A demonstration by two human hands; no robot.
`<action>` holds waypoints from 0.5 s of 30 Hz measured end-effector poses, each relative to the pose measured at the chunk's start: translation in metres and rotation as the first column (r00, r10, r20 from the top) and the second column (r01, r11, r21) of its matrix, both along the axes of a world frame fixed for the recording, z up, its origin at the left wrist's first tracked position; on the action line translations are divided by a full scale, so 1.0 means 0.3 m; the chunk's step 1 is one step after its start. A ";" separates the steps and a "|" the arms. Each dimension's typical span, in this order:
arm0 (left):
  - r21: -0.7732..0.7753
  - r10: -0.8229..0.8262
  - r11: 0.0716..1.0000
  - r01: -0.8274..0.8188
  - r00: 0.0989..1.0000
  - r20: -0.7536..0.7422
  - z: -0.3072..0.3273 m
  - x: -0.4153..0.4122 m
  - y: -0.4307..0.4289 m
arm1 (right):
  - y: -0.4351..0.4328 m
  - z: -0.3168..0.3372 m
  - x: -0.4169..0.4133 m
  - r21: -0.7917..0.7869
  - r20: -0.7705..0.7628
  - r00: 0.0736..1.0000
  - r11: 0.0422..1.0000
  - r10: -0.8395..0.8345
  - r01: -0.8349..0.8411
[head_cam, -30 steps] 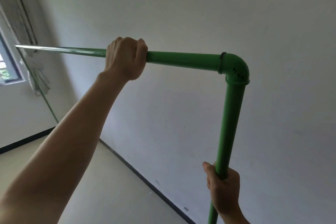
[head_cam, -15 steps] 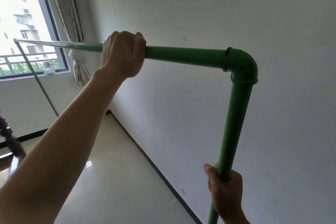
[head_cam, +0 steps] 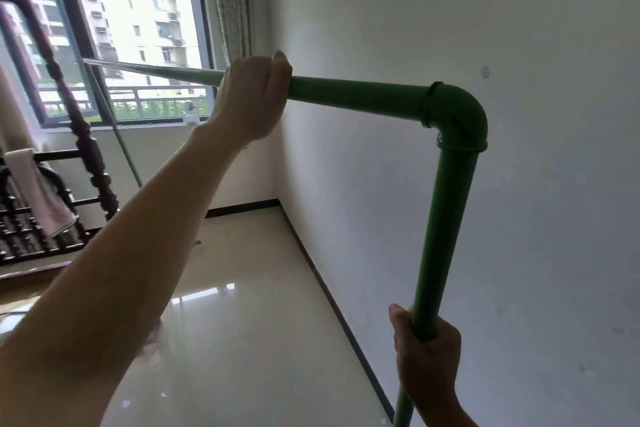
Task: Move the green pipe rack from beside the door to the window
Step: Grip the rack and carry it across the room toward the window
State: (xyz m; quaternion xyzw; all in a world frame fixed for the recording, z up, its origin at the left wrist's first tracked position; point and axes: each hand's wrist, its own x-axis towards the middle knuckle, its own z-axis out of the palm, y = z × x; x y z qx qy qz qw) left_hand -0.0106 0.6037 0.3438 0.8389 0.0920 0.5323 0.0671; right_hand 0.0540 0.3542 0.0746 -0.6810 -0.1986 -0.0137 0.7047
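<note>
**Head view: rack in both hands, window ahead on the far left**

Head view shows my left hand [head_cam: 252, 97] clenched over the top rail of the green plastic pipe rack [head_cam: 360, 94], and my right hand [head_cam: 429, 354] gripping its near upright below the elbow joint [head_cam: 457, 114]. I read the rail's long axis as running from that near-right corner away to the far left, straight toward the dark-framed window [head_cam: 138, 28]. The rack's far upright stands just before the sill. Left hand leads; a dark wooden bed frame [head_cam: 86, 149] flanks the path on the left.
</note>
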 end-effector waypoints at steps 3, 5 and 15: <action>-0.028 0.050 0.998 -0.051 0.998 -0.046 0.002 0.061 0.073 | 0.101 0.003 0.090 -0.007 0.012 0.999 0.999 0.050 -0.050; -0.038 0.104 0.994 -0.107 0.993 -0.062 0.003 0.119 0.125 | 0.170 -0.002 0.162 -0.014 0.014 0.996 0.996 0.084 -0.084; -0.110 0.206 0.969 -0.221 0.970 -0.131 -0.015 0.513 0.390 | 0.472 -0.012 0.584 -0.001 -0.041 0.976 0.976 0.216 -0.216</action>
